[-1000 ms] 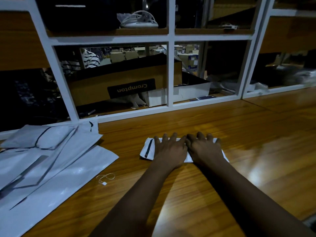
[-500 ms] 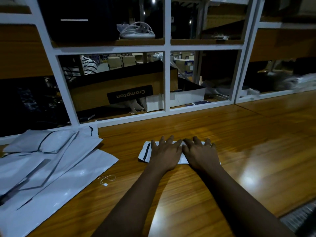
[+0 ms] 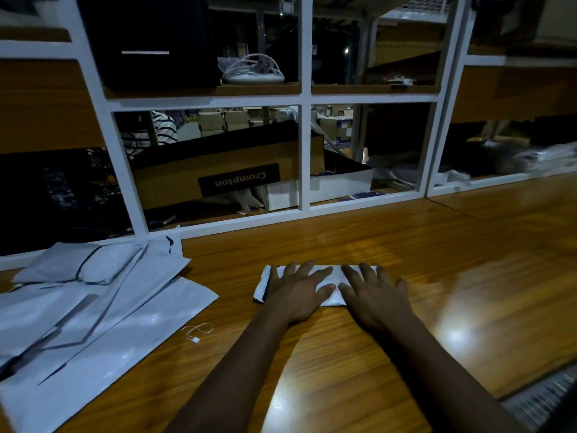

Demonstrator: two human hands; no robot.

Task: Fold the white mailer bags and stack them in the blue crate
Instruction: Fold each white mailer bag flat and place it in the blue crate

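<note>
Pressing flat with both: your left hand and right hand lie palm-down on the folded mailer bag, side by side, fingers straight and spread, thumbs nearly touching over its middle. The bag sits on the wooden worktop straight ahead of you, folded to a small rectangle. Its left end, with a dark strip, sticks out past your left hand; its right end is hidden under your right hand. A loose pile of unfolded mailer bags lies on the worktop well to the left, sheets overlapping. A small white tag on a string lies between that pile and your left forearm. A white shelf frame runs along the worktop's far edge, with a brown Crompton box behind it.
</note>
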